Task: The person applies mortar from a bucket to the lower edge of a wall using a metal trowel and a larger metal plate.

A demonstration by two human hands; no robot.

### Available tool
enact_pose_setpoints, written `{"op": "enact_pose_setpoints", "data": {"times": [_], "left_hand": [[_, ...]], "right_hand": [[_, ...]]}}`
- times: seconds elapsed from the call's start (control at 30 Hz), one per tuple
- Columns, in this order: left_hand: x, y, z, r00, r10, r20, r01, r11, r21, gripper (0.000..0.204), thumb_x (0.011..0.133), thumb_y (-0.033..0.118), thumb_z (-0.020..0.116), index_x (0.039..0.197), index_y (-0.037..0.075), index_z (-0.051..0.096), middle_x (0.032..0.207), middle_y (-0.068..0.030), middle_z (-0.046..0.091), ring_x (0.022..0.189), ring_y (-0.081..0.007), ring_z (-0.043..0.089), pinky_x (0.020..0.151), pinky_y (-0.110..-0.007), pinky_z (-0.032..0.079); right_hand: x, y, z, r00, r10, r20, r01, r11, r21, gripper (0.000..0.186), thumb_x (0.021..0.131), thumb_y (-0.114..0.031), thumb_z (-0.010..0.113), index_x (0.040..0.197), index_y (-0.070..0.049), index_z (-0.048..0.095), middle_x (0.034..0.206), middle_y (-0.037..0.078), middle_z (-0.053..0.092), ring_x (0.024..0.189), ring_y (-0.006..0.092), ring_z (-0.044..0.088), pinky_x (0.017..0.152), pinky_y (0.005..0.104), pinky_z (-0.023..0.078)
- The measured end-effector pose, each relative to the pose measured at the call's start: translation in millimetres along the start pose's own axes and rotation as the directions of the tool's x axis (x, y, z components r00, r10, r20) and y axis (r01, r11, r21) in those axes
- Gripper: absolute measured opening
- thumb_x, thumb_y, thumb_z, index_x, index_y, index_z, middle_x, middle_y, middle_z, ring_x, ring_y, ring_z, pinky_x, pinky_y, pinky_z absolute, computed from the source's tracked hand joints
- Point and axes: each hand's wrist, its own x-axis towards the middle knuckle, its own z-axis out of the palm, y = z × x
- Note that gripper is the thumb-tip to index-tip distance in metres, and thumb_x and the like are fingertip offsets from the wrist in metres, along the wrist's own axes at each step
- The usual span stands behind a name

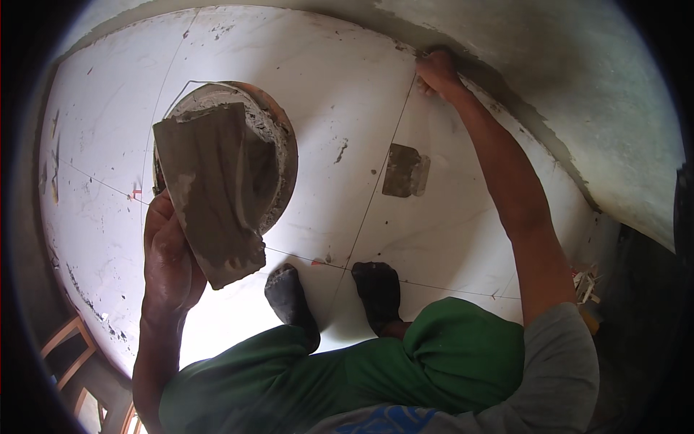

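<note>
**Left hand grips a mortar-smeared board over a bucket while the right hand works low at the wall**

Pale, faintly veined floor tiles (311, 108) spread all around, crossed by thin dark joints and spotted with mortar crumbs. A round bucket (288, 163), crusted inside with grey mortar and fitted with a wire handle (189, 88), stands on them to the person's left. The board (206, 188) blocks my view of much of its mouth. A small grey rectangular piece (400, 170) lies flat beside a joint, between the bucket and the right arm. One red marker (136, 194) sits left of the bucket, another (316, 263) near the dark-socked feet (377, 286). The bare grey wall (578, 94) closes off the far and right sides; light scraps (587, 283) are heaped near the right elbow.

The board's broad, wet-looking face is turned up. Its long axis runs away from the person, the far end leaning left, the near end pointing toward the feet. Whether it touches the rim, I can't tell.

The left hand (170, 249) pinches the board's left edge, its other fingers hidden underneath. The right hand (437, 70) reaches the wall's foot with its fingers curled; I can't tell whether they hold anything.
</note>
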Motion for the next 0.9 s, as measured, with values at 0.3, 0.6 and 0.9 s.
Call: {"op": "enact_pose_setpoints", "data": {"times": [0.3,0.6,0.9], "left_hand": [[3,-2,-1,1.000,0.002,0.013,-0.002,1.000,-0.015,0.041,0.105,0.017,0.053,0.136,-0.010,0.052,0.127,-0.0230,0.069,0.107,-0.0235,0.074,0.093,-0.038,0.063],[3,-4,17,1.000,-0.020,0.024,0.019,0.999,0.041,0.038,0.106,0.015,0.051,0.136,-0.009,0.053,0.125,-0.0217,0.070,0.105,-0.0232,0.074,0.093,-0.037,0.062],[7,-2,23,0.998,-0.036,0.044,0.033,0.997,0.070,0.035,0.107,0.012,0.048,0.134,-0.008,0.056,0.121,-0.0195,0.072,0.100,-0.0215,0.075,0.088,-0.036,0.063]], "right_hand": [[1,28,-9,0.942,-0.336,-0.020,0.310,0.891,-0.332,0.031,0.093,-0.017,0.054,0.083,0.008,0.067,0.076,0.018,0.072,0.061,0.0300,0.071,0.054,0.0392,0.058],[-53,5,-36,0.999,-0.031,0.019,0.031,0.999,0.017,0.039,0.095,-0.028,0.057,0.082,0.008,0.067,0.075,0.018,0.071,0.062,0.0272,0.072,0.058,0.0413,0.060],[-37,4,-7,1.000,0.008,0.010,-0.006,0.988,-0.155,0.045,0.094,-0.033,0.057,0.087,0.010,0.071,0.076,0.024,0.073,0.064,0.0318,0.074,0.074,0.0424,0.062]]}}
